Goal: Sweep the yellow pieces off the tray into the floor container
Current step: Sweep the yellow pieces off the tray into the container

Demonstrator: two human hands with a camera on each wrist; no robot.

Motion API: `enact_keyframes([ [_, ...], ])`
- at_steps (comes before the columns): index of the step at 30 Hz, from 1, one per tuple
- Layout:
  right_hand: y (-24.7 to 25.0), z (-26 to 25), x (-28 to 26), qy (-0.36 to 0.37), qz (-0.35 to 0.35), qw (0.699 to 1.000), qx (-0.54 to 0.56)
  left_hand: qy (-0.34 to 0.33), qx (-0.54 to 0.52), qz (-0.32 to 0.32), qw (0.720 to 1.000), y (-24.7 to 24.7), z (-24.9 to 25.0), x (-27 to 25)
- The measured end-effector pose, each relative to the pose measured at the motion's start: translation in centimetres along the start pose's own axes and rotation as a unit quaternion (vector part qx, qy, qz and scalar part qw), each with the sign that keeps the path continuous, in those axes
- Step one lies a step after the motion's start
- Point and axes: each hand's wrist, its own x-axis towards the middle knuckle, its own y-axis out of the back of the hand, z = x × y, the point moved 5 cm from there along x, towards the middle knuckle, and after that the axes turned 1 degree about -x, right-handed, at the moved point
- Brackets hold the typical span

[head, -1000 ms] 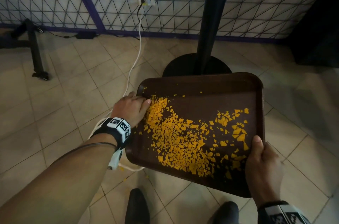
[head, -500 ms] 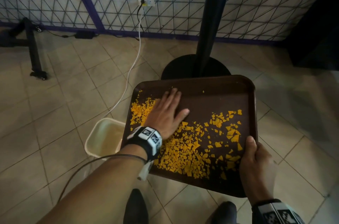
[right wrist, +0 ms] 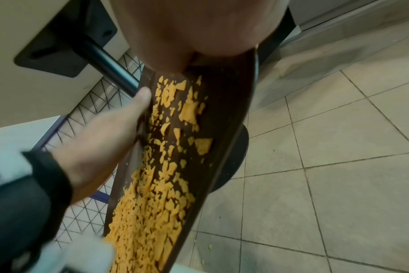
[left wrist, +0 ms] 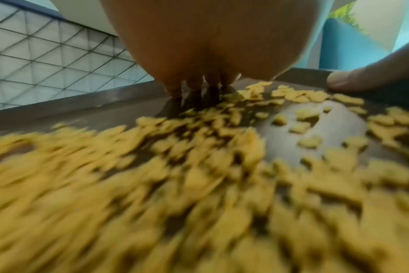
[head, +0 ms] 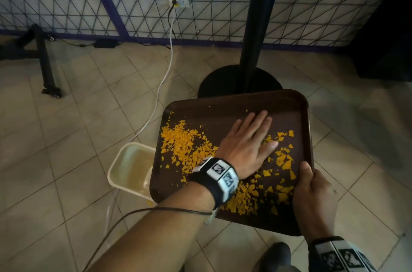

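Head view shows most yellow pieces (head: 189,149) still on the tray (head: 234,98), gripped by the right hand (head: 312,200), above the floor container (head: 131,167), left hand (head: 245,147) fingers flat.

Setting: reads as a cafeteria or fast-food dining area. Evidence: brown plastic serving tray (head: 234,102); black pedestal table post (head: 258,33) on a round base (head: 214,84), beige tiled floor (head: 66,138), purple-framed wire-grid partition (head: 111,4) along the wall. A wall outlet (head: 178,0) with a white cable (head: 166,71) plugged in sits behind the grid; exact venue cannot be confirmed.
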Motion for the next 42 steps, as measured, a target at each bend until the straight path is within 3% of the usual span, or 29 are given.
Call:
enact_keyframes([
  [4, 0.0, 0.5, 0.3, -0.012, -0.014, 1.0, 0.003, 0.177, -0.031, -0.043, 0.983, -1.0, -7.0, -3.7],
  [6, 0.0, 0.5, 0.3, -0.004, -0.015, 1.0, -0.005, 0.212, -0.027, -0.042, 0.976, -0.4, -7.6, -4.1],
  [8, -0.1, 0.2, 0.1, -0.003, -0.022, 1.0, -0.008, 0.144, -0.023, -0.009, 0.989, 0.4, -4.7, -2.9],
  [10, 0.0, -0.1, -0.1, -0.008, -0.022, 1.0, -0.007, 0.03, -0.018, 0.027, 0.999, 0.8, 0.0, -1.3],
  [13, 0.2, -0.5, -0.1, 0.005, -0.006, 1.0, -0.004, -0.07, 0.018, 0.02, 0.997, -0.7, 4.7, -0.2],
  [18, 0.7, -0.5, 0.1, -0.004, -0.009, 1.0, 0.008, -0.058, 0.093, -0.006, 0.994, -3.0, 2.4, -3.0],
  [23, 0.7, -0.6, 0.0, 0.0, -0.015, 1.0, -0.002, 0.092, 0.058, -0.057, 0.992, -2.7, -5.5, -6.6],
  [25, 0.6, -0.7, 0.0, 0.002, -0.014, 1.0, -0.005, 0.115, 0.047, -0.045, 0.991, -1.9, -5.8, -6.4],
  [29, 0.4, -0.8, -0.1, -0.008, -0.009, 1.0, -0.002, -0.016, 0.028, 0.007, 0.999, -1.3, 1.1, -4.3],
  [31, 0.3, -0.7, 0.0, -0.015, -0.007, 1.0, 0.004, -0.081, 0.057, -0.005, 0.995, -2.5, 4.2, -3.9],
  [33, 0.3, -0.5, 0.2, -0.019, -0.002, 1.0, 0.009, -0.103, 0.099, -0.023, 0.989, -3.7, 4.9, -4.2],
  [35, 0.5, -0.2, 0.4, -0.028, 0.004, 1.0, 0.011, -0.076, 0.108, -0.036, 0.991, -4.3, 2.7, -5.1],
  [40, 0.7, 0.2, 0.6, -0.047, 0.006, 0.999, 0.015, 0.116, 0.071, -0.072, 0.988, -3.2, -6.7, -8.0],
  [42, 0.7, -0.1, 0.5, -0.05, 0.007, 0.999, 0.016, 0.12, 0.064, -0.066, 0.988, -2.4, -6.8, -7.8],
])
